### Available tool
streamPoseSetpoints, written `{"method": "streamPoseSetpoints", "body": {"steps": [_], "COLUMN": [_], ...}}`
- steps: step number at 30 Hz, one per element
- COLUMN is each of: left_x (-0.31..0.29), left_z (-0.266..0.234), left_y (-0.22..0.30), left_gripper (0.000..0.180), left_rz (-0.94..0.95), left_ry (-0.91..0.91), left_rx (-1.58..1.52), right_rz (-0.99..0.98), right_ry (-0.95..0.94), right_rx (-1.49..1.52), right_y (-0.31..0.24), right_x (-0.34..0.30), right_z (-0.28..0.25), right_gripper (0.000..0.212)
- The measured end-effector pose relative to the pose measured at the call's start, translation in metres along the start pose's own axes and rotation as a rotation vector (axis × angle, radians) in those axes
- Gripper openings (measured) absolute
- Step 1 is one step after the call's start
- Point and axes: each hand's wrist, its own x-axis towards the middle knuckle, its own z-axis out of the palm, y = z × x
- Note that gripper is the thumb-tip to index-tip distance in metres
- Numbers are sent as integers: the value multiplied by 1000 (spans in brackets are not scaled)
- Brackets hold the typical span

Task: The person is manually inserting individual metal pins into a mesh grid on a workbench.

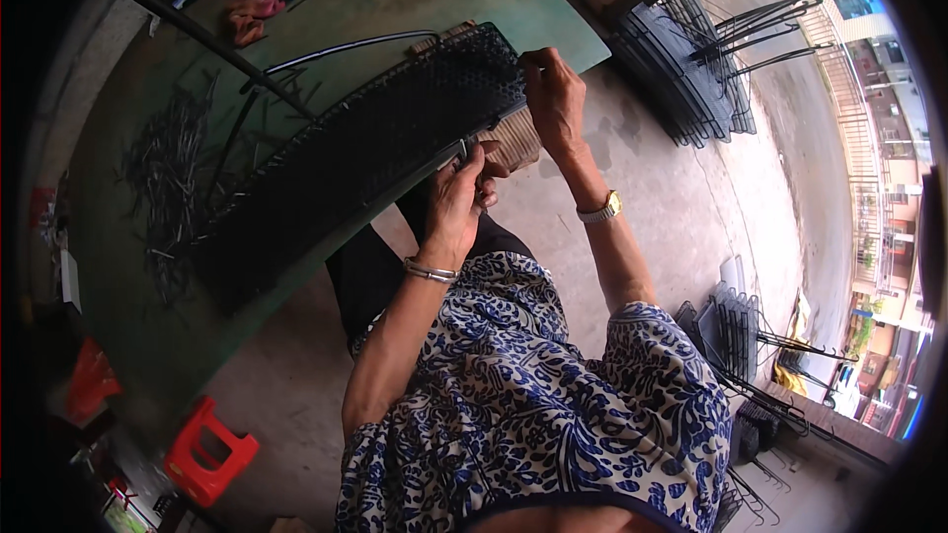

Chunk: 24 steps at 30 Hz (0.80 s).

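Observation:
A long black mesh panel with a bent wire handle lies slantwise across the green table. At its right end, my right hand is closed, fingertips pinched together against the panel's corner; whatever they grip is too small to make out. Below the near edge, my left hand is closed around a small silver metal tool, whose kind is mostly hidden by the fingers. A ribbed tan piece, like cardboard, sticks out from under the panel beside my left hand.
Thin dark strips lie heaped on the green table, left of the panel. Gloves and rags are at the far left. Stacked black wire racks stand at the right, with more racks lower down. A red stool is at lower left.

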Motion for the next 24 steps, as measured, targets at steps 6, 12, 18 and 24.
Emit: {"method": "streamPoseSetpoints", "body": {"steps": [6,12,18,24], "left_x": [-5,-8,-10,-6], "left_z": [8,9,6,3], "left_y": [0,0,-3,-2], "left_gripper": [24,25,21,21], "left_rz": [8,24,72,-9], "left_ry": [-42,-37,-61,-165], "left_rx": [35,31,14,123], "right_rz": [3,-8,68,315], "right_ry": [-104,-180,-682,-912], "right_rx": [-104,-335,127,634], "right_y": [-3,-9,-27,-31], "right_x": [-3,-3,-8,-16], "right_z": [2,1,-46,-60], "right_gripper": [7,15,24,18]}}
